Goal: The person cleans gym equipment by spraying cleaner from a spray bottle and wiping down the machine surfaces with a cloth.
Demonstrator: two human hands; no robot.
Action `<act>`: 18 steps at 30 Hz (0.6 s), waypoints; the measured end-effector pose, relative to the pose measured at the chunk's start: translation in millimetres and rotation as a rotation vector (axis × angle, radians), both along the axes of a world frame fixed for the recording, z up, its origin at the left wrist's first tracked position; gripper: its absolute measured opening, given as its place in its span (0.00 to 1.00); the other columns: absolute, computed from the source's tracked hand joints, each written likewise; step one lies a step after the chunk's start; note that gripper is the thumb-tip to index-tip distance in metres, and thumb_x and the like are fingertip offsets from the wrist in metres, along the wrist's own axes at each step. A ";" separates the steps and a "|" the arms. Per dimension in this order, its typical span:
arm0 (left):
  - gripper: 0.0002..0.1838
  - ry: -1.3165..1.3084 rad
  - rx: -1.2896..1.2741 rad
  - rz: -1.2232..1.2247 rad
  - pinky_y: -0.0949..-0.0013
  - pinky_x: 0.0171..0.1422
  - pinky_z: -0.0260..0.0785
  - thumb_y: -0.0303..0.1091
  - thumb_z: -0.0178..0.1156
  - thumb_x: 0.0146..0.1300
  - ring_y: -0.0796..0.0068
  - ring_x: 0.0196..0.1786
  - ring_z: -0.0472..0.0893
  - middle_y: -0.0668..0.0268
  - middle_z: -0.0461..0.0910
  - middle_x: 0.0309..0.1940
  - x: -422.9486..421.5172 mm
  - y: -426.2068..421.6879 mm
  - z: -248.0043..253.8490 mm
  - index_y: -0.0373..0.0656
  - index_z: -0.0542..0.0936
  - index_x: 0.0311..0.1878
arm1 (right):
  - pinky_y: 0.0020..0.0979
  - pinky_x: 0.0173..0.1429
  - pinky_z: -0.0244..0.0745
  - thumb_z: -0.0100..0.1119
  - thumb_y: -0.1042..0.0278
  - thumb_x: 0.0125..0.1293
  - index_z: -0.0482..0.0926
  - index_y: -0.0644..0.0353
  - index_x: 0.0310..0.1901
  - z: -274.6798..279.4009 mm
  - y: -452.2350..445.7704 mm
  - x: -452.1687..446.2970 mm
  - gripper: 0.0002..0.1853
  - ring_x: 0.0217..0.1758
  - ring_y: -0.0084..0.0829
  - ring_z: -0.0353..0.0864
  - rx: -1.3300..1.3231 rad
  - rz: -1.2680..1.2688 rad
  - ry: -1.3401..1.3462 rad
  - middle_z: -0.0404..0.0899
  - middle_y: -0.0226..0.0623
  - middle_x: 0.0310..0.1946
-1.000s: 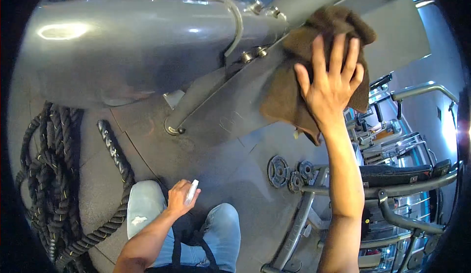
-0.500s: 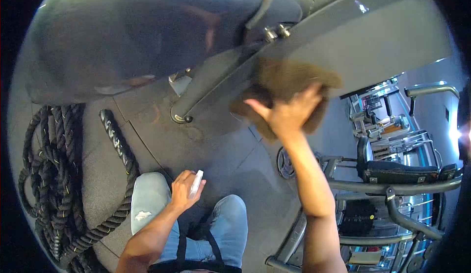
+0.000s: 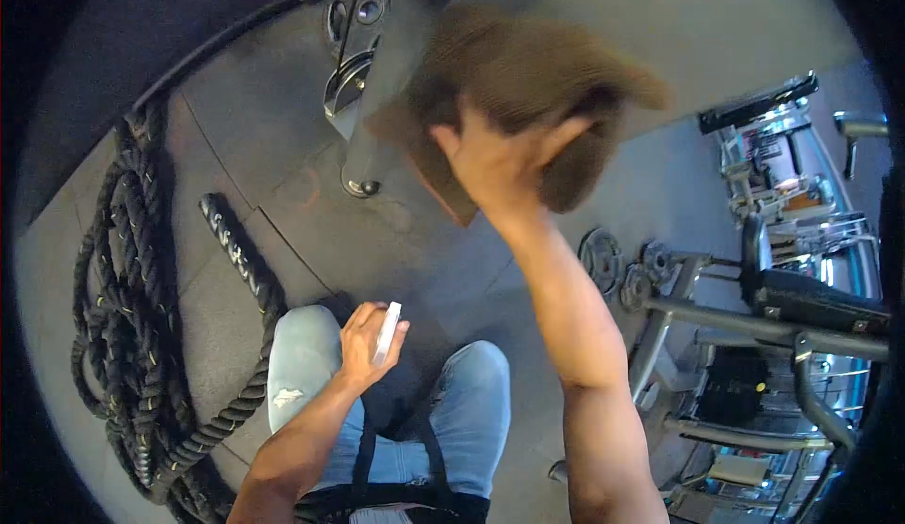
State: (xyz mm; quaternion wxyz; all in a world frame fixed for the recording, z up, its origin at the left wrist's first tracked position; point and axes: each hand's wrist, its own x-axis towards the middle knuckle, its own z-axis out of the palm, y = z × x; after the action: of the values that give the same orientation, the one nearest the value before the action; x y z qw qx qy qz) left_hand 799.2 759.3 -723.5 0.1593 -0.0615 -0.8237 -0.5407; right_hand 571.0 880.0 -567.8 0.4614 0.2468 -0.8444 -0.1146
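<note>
A brown cloth, smeared by motion, lies against the grey panel of a machine at the top. My right hand is on the cloth's lower part, its thumb and little finger spread and its middle fingers partly hidden in the folds. Low in the view, over my knees, my left hand is closed around a small white object, which sticks up between thumb and fingers.
Thick black rope lies coiled on the dark tiled floor at the left, one end apart. Weight plates and a machine with grey tubes stand at the right. A metal foot is below the panel.
My right hand and the cloth have moved left across the panel. The view has shifted, so a pulley shows at the top and the rounded grey cover has given way to a dark surface.
</note>
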 end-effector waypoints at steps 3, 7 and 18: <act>0.08 -0.029 -0.032 -0.001 0.57 0.43 0.75 0.31 0.66 0.59 0.51 0.36 0.81 0.51 0.81 0.34 3.2 0.1 0.5 0.36 0.81 0.33 | 0.71 0.52 0.60 0.64 0.49 0.52 0.85 0.39 0.45 -63.3 37.1 12.5 0.18 0.57 0.61 0.67 0.182 0.071 -0.172 0.72 0.37 0.60; 0.08 -0.047 -0.025 0.034 0.55 0.45 0.74 0.31 0.65 0.59 0.50 0.39 0.81 0.50 0.80 0.33 3.0 -2.1 6.4 0.36 0.82 0.32 | 0.72 0.58 0.57 0.64 0.48 0.56 0.81 0.37 0.52 -53.5 66.0 15.7 0.20 0.64 0.71 0.63 0.010 0.137 -0.022 0.65 0.44 0.66; 0.24 -0.047 -0.326 0.146 0.61 0.48 0.70 0.53 0.53 0.69 0.65 0.44 0.74 0.60 0.73 0.41 55.2 -114.9 149.9 0.36 0.76 0.40 | 0.74 0.73 0.31 0.66 0.48 0.58 0.60 0.51 0.73 -37.9 -143.7 4.1 0.44 0.78 0.70 0.35 -1.294 -0.076 -0.074 0.47 0.61 0.75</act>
State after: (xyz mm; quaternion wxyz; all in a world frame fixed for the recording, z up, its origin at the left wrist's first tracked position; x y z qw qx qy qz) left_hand 854.4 644.5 -573.7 0.1666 -0.0139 -0.9062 -0.3883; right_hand 575.1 736.3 -605.7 0.4831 -0.1075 -0.7663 0.4097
